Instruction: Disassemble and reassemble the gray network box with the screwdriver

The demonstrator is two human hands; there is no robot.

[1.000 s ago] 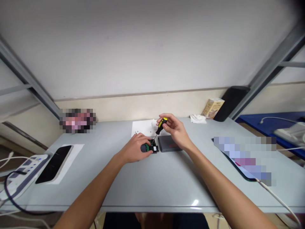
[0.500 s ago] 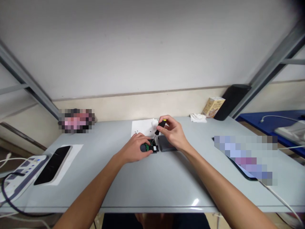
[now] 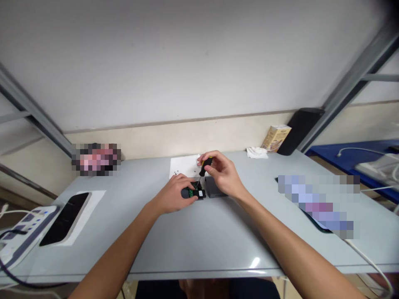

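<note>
My left hand (image 3: 173,193) is closed on a small black device (image 3: 193,192) with a green circuit board showing, pressing it onto the grey table (image 3: 199,232). My right hand (image 3: 220,172) grips the black and yellow handle of a screwdriver (image 3: 203,166), whose tip points down into the device. Right of the device lies a grey box (image 3: 215,191), partly behind my right hand. A white sheet of paper (image 3: 183,166) with several tiny dark screws on it lies just beyond my hands.
A black phone on white paper (image 3: 64,211) and a power strip (image 3: 21,228) sit at the left. A dark phone with a white cable (image 3: 324,226), a crumpled tissue (image 3: 256,152), a small carton (image 3: 276,138) and a black cylinder (image 3: 301,128) are at the right. Grey frame posts rise on both sides.
My right hand has lowered and closed further round the screwdriver handle, hiding most of the yellow part. The left hand stays on the device. The view has shifted slightly.
</note>
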